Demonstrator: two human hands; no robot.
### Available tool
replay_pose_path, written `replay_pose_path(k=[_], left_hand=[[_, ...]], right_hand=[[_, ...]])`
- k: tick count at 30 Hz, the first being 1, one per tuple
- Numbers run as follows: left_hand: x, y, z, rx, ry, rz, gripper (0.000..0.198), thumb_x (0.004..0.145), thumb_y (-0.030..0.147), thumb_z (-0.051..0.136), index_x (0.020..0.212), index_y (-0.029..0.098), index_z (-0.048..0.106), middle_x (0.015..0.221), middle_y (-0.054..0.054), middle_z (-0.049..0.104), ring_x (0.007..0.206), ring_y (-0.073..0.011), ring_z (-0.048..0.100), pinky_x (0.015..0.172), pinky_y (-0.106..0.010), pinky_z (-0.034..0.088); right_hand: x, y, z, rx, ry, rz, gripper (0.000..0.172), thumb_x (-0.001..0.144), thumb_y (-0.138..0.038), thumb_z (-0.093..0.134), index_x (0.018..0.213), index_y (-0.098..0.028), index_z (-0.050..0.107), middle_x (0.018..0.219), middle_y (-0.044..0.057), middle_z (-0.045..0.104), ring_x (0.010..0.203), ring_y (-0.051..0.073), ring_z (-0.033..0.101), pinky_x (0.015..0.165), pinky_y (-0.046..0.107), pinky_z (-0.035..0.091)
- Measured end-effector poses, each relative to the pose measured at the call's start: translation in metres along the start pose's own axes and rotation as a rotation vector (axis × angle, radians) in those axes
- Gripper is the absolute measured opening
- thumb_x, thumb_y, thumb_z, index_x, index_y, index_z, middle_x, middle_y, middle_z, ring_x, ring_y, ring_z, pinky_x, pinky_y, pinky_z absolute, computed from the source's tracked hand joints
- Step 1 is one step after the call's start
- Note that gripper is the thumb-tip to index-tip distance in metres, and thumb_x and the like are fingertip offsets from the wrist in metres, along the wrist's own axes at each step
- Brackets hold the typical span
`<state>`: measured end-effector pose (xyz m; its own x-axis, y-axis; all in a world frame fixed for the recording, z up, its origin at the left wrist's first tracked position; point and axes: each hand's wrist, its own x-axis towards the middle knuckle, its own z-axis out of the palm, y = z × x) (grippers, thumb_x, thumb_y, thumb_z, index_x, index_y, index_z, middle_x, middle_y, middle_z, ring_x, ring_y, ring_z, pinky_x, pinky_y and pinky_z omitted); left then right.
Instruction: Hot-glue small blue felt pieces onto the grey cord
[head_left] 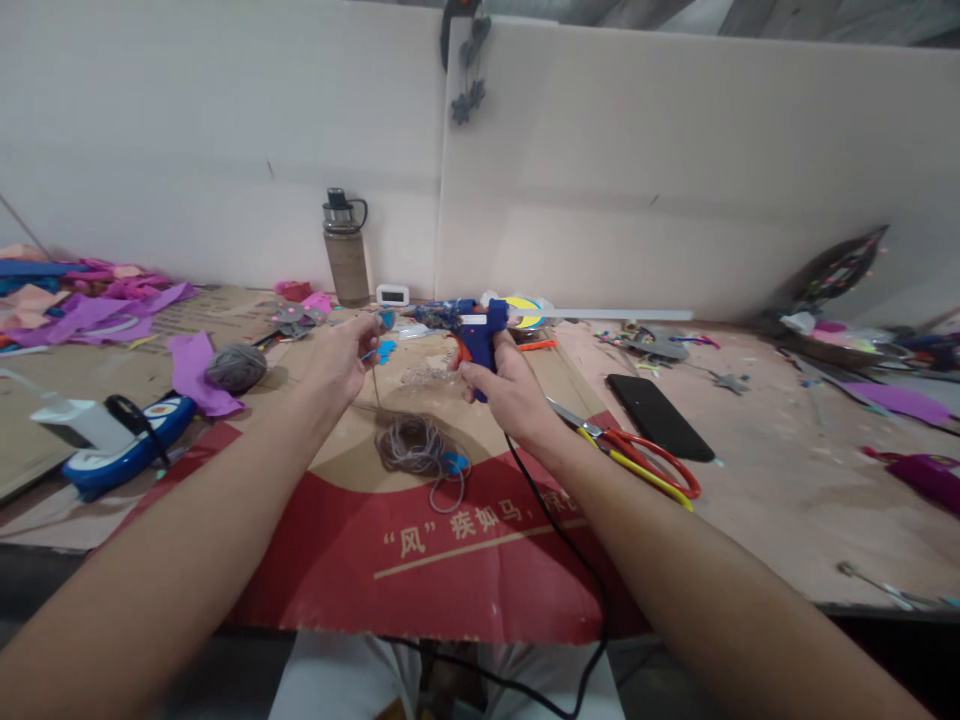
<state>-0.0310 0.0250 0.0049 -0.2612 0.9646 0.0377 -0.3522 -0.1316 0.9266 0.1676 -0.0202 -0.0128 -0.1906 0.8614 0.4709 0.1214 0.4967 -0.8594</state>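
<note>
My right hand [499, 385] is wrapped round the handle of a blue hot glue gun [477, 335] with an orange trigger. A long white glue stick [615, 315] sticks out of its back, and its nozzle points left. My left hand [352, 350] pinches a small blue piece [387, 319] close to the nozzle; whether they touch I cannot tell. Grey cord hangs below the left fingers toward a loose coil of grey cord [411, 444] on the cardboard [465, 590]. Another blue piece [454, 463] lies at the coil's right side.
Scissors [645, 465] and a black phone [660, 415] lie right of my right hand. On the left are a blue power strip [135, 445], a grey yarn ball [237, 368] and purple felt scraps [112, 310]. A bottle [346, 255] stands at the back. The gun's black cable [559, 530] crosses the cardboard.
</note>
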Motion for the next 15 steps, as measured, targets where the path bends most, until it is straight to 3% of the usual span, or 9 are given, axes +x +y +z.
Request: replay_pose_path(k=[2, 4, 8, 11, 15], left_hand=[[0.0, 0.0, 0.0, -0.007, 0.027, -0.022, 0.012, 0.055, 0.018, 0.067, 0.063, 0.016, 0.058, 0.06, 0.003, 0.056, 0.048, -0.0053, 0.044, 0.044, -0.017, 0.036], [0.0, 0.0, -0.001, 0.006, 0.017, -0.012, 0.013, 0.055, 0.018, 0.068, 0.062, 0.016, 0.057, 0.06, 0.003, 0.055, 0.048, -0.0053, 0.044, 0.044, -0.017, 0.036], [-0.002, -0.004, 0.001, 0.105, -0.079, 0.116, 0.015, 0.057, 0.019, 0.071, 0.06, 0.016, 0.057, 0.058, 0.003, 0.052, 0.05, -0.0057, 0.042, 0.046, -0.017, 0.033], [-0.006, -0.007, 0.005, 0.19, -0.125, 0.237, 0.012, 0.061, 0.022, 0.071, 0.063, 0.016, 0.061, 0.058, 0.003, 0.052, 0.051, -0.0065, 0.041, 0.047, -0.019, 0.031], [-0.018, -0.007, 0.011, 0.351, -0.107, 0.42, 0.006, 0.066, 0.021, 0.069, 0.065, 0.017, 0.065, 0.059, 0.002, 0.055, 0.054, -0.0088, 0.043, 0.053, -0.022, 0.032]], right_hand=[[0.004, 0.002, -0.003, 0.174, 0.019, 0.113, 0.027, 0.077, -0.024, 0.051, 0.103, -0.022, 0.045, 0.089, 0.002, 0.063, 0.057, 0.011, 0.049, 0.054, 0.027, 0.047], [0.009, 0.008, -0.008, 0.173, 0.073, 0.251, 0.022, 0.076, -0.025, 0.05, 0.097, -0.022, 0.046, 0.086, 0.002, 0.063, 0.058, 0.011, 0.052, 0.056, 0.028, 0.049], [0.017, 0.025, -0.022, -0.216, 0.152, 0.457, 0.004, 0.074, -0.024, 0.05, 0.073, -0.022, 0.047, 0.071, 0.006, 0.062, 0.066, 0.02, 0.06, 0.062, 0.034, 0.049], [0.017, 0.033, -0.034, -0.532, 0.112, 0.455, 0.024, 0.069, -0.023, 0.062, 0.056, -0.025, 0.042, 0.06, 0.009, 0.058, 0.077, 0.029, 0.063, 0.068, 0.037, 0.046], [0.016, 0.026, -0.042, -0.806, 0.116, 0.317, 0.04, 0.07, -0.027, 0.068, 0.05, -0.026, 0.033, 0.062, 0.013, 0.057, 0.089, 0.033, 0.061, 0.081, 0.044, 0.042]])
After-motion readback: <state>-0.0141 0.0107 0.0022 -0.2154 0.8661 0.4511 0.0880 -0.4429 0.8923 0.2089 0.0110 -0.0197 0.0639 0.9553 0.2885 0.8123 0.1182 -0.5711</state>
